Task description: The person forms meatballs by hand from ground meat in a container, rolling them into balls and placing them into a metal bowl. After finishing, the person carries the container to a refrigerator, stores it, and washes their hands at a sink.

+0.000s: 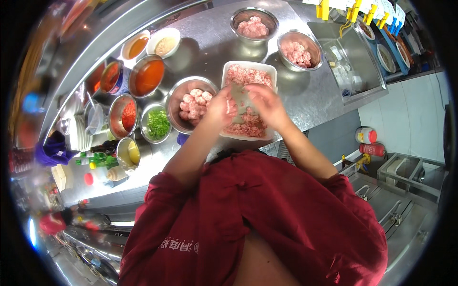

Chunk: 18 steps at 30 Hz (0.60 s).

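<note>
On the steel counter [202, 50]: mince partly balled

Head view: meatballs [194, 101] lie in three steel bowls [174, 94]; loose mince [242, 129] remains in the white tray [248, 138], so shaping seems unfinished. Left hand [221, 107] is curled, right hand [268, 105] bent; whether fingers pinch anything, I cannot tell.

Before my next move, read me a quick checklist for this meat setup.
1. Minced meat left in the white tray: ok, some at both ends.
2. Steel bowl left of the tray, with room for more: ok, its meatballs leave bare wall showing.
3. Left hand firmly holding meat: cannot tell, pink shows at the fingers but it is blurred.
4. Right hand free of meat: cannot tell, blurred.
5. Sleeves clear of the tray: ok.
</note>
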### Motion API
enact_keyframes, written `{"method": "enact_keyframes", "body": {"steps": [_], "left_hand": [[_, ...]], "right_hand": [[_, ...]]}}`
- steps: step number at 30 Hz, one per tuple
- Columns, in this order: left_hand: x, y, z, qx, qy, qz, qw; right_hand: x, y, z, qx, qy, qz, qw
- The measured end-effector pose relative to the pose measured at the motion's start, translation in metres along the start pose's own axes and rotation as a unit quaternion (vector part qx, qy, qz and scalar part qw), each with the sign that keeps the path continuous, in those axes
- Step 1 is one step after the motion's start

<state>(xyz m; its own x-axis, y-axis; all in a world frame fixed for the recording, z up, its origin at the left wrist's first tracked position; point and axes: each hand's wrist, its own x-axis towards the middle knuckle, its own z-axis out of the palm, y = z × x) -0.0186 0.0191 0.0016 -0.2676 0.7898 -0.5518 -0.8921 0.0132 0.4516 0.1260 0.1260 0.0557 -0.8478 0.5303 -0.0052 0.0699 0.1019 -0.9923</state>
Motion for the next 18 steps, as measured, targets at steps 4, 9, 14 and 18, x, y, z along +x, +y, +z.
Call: {"method": "enact_keyframes", "body": {"steps": [4, 9, 14, 18], "left_hand": [[-0.010, 0.002, 0.017, 0.236, -0.010, 0.048, 0.971], [-0.020, -0.003, 0.035, 0.236, -0.006, 0.099, 0.967], [-0.015, -0.006, -0.004, -0.082, -0.016, -0.081, 0.993], [0.008, -0.023, -0.042, -0.230, -0.227, -0.149, 0.934]], "right_hand": [[0.018, 0.026, -0.011, 0.405, 0.058, 0.272, 0.871], [0.026, 0.040, 0.000, 0.388, 0.052, 0.290, 0.873], [0.028, 0.022, 0.018, 0.231, -0.020, 0.220, 0.948], [0.030, 0.021, 0.014, 0.219, -0.083, 0.165, 0.958]]}}
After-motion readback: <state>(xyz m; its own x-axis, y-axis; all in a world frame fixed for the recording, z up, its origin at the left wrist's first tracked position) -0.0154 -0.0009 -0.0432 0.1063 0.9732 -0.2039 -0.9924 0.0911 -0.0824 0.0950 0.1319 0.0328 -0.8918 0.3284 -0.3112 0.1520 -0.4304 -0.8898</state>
